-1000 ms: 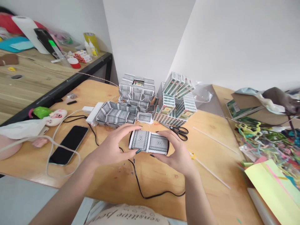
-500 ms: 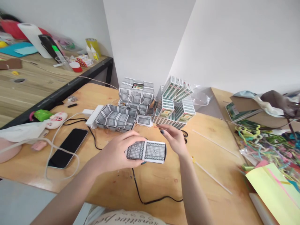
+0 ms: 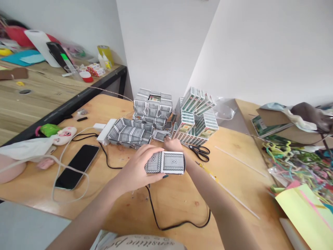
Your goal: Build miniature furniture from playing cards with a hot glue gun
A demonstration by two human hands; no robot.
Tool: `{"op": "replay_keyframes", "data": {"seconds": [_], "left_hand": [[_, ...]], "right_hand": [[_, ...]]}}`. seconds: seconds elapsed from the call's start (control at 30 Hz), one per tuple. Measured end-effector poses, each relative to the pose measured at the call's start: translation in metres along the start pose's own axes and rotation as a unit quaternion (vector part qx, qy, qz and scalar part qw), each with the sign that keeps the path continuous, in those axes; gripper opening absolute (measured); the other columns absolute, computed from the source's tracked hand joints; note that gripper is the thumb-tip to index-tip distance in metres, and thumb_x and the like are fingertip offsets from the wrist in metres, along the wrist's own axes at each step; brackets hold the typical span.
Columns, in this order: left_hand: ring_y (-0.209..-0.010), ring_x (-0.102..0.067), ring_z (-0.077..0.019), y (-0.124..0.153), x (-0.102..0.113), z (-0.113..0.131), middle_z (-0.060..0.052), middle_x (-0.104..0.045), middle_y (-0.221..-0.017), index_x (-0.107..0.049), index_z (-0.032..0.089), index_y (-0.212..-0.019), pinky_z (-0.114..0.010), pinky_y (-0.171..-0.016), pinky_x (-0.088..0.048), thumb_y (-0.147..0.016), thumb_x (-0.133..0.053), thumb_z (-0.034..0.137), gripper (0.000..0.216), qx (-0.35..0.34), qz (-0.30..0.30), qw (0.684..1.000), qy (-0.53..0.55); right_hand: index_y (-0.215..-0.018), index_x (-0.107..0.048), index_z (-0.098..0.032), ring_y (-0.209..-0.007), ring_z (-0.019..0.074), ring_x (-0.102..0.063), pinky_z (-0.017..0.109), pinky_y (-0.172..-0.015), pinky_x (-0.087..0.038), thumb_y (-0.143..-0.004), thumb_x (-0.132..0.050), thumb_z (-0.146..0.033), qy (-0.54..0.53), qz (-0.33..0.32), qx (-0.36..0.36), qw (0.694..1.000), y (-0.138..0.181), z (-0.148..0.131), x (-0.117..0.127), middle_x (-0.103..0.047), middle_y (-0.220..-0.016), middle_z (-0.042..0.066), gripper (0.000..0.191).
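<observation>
My left hand is wrapped round a small box-like piece made of folded playing cards, with patterned grey backs and a white band across it. Beyond this piece, my right hand reaches to a small pile of playing cards. Its fingertips are bunched at the pile's right edge; whether a card is lifted, I cannot tell. Just behind stand an open tray-shaped card model and a taller blocky card model. To their right is a stepped stack of card boxes.
Black scissors and a yellow-handled tool lie right of my hands. A phone, white cable and power strip are at left. A black cord crosses the front. Coloured pipe cleaners heap at far right.
My right hand has moved away and to the left, from beside the held piece to the card pile, uncovering the scissors. The left hand still holds the piece, slightly farther right.
</observation>
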State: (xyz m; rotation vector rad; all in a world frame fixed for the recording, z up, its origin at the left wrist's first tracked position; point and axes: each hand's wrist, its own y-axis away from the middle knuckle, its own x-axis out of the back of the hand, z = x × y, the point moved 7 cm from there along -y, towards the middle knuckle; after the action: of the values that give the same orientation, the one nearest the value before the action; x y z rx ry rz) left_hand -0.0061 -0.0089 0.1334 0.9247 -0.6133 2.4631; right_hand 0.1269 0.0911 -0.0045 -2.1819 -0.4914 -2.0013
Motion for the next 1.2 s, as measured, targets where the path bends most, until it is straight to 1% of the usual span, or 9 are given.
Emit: {"op": "replay_keyframes", "data": {"seconds": [0.3, 0.43, 0.57, 0.67, 0.73, 0.8, 0.87, 0.97, 1.2], "left_hand": [[-0.109, -0.047, -0.0265, 0.004, 0.0, -0.001, -0.009, -0.047, -0.118, -0.044, 0.025, -0.119, -0.044, -0.092, -0.043, -0.069, -0.067, 0.027, 0.055, 0.006, 0.011, 1.0, 0.016], [-0.102, -0.051, -0.025, 0.007, 0.003, -0.002, -0.008, -0.05, -0.11, -0.044, 0.023, -0.112, -0.043, -0.087, -0.046, -0.067, -0.07, 0.029, 0.052, 0.012, 0.04, 0.999, 0.011], [-0.101, -0.052, -0.0249, 0.006, 0.003, 0.004, -0.008, -0.05, -0.108, -0.043, 0.024, -0.112, -0.043, -0.087, -0.047, -0.069, -0.069, 0.03, 0.051, -0.017, 0.073, 0.997, -0.006], [-0.102, -0.052, -0.0249, 0.006, -0.005, 0.01, -0.008, -0.049, -0.109, -0.042, 0.024, -0.115, -0.042, -0.088, -0.047, -0.07, -0.068, 0.029, 0.052, -0.053, 0.068, 0.996, -0.014], [-0.101, -0.053, -0.0242, 0.007, -0.014, 0.015, -0.008, -0.05, -0.108, -0.043, 0.024, -0.115, -0.04, -0.088, -0.048, -0.071, -0.068, 0.029, 0.051, -0.084, 0.05, 0.995, -0.017], [-0.099, -0.053, -0.0231, 0.01, -0.021, 0.019, -0.008, -0.051, -0.105, -0.043, 0.023, -0.115, -0.038, -0.087, -0.048, -0.072, -0.067, 0.027, 0.049, -0.116, 0.04, 0.992, -0.022], [-0.097, -0.054, -0.0222, 0.013, -0.027, 0.024, -0.008, -0.052, -0.103, -0.043, 0.023, -0.115, -0.038, -0.086, -0.048, -0.074, -0.066, 0.025, 0.047, -0.148, 0.043, 0.988, -0.03], [-0.093, -0.055, -0.0214, 0.016, -0.031, 0.029, -0.008, -0.053, -0.101, -0.044, 0.023, -0.117, -0.037, -0.084, -0.049, -0.075, -0.065, 0.024, 0.046, -0.181, 0.039, 0.982, -0.029], [-0.094, -0.055, -0.0216, 0.017, -0.032, 0.027, -0.008, -0.053, -0.101, -0.045, 0.023, -0.117, -0.036, -0.085, -0.049, -0.073, -0.068, 0.026, 0.049, -0.18, 0.031, 0.983, 0.011]], "right_hand": [[-0.094, -0.063, -0.009, -0.069, 0.0186, -0.062, 0.026, -0.061, -0.042, -0.086, -0.039, -0.013, 0.003, 0.031, 0.001, 1.0, 0.012, 0.001, 0.008, -0.066, -0.093, 0.016, 0.025], [-0.093, -0.063, -0.015, -0.074, 0.0174, -0.061, 0.025, -0.064, -0.042, -0.09, -0.037, -0.022, -0.035, 0.119, -0.057, 0.991, 0.024, 0.013, 0.039, -0.067, -0.087, 0.01, 0.028], [-0.095, -0.058, -0.016, -0.077, 0.0156, -0.059, 0.026, -0.065, -0.046, -0.091, -0.034, -0.033, -0.102, 0.229, -0.116, 0.961, 0.061, 0.036, 0.083, -0.062, -0.091, 0.009, 0.03], [-0.087, -0.055, -0.018, -0.084, 0.0164, -0.059, 0.026, -0.064, -0.049, -0.085, -0.049, -0.039, -0.378, 0.396, -0.111, 0.83, 0.113, 0.057, 0.116, -0.058, -0.092, 0.007, 0.022], [-0.088, -0.051, -0.021, -0.071, 0.0134, -0.061, 0.025, -0.058, -0.05, -0.085, -0.049, -0.04, -0.496, 0.411, -0.125, 0.754, 0.143, 0.065, 0.121, -0.058, -0.081, 0.002, 0.019], [-0.088, -0.045, -0.023, -0.055, 0.0113, -0.059, 0.023, -0.047, -0.048, -0.085, -0.051, -0.039, -0.568, 0.388, -0.134, 0.714, 0.165, 0.063, 0.12, -0.056, -0.069, -0.003, 0.017], [-0.089, -0.043, -0.024, -0.045, 0.0102, -0.054, 0.021, -0.039, -0.044, -0.083, -0.057, -0.035, -0.591, 0.35, -0.13, 0.715, 0.179, 0.055, 0.121, -0.055, -0.061, -0.006, 0.019], [-0.083, -0.046, -0.022, -0.039, 0.0084, -0.049, 0.02, -0.034, -0.038, -0.081, -0.06, -0.033, -0.587, 0.283, -0.12, 0.749, 0.187, 0.044, 0.121, -0.054, -0.056, -0.007, 0.018], [-0.079, -0.05, -0.02, -0.038, 0.0068, -0.041, 0.02, -0.037, -0.033, -0.083, -0.056, -0.032, -0.575, 0.2, -0.093, 0.788, 0.178, 0.034, 0.119, -0.049, -0.05, -0.007, 0.014]]}}
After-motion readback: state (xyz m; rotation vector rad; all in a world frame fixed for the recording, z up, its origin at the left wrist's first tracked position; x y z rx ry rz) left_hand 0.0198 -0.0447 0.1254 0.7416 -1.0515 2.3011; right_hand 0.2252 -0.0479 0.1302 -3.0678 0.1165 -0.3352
